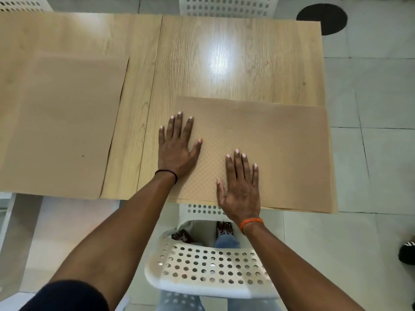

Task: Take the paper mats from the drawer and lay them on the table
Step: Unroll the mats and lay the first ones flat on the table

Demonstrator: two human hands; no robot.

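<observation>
1. Both hands lie flat with fingers spread, gripping nothing – left hand (177, 147) on the right mat's (280, 153) 9 o'clock edge, right hand (241, 187) at its 6 o'clock edge.
2. That mat overhangs the table (235, 63) at 3 and 6 o'clock.
3. The left mat (62, 122) lies apart – bare wood between.
4. No readable writing.

Pale tiled floor (381, 153) under a light wood table (224, 41) — white perforated chairs (208, 268) near and far.

Single head-worn wide-angle view, looking steeply down and forward, close above the tabletop (224, 52), white perforated chair (208, 270) directly below
</observation>
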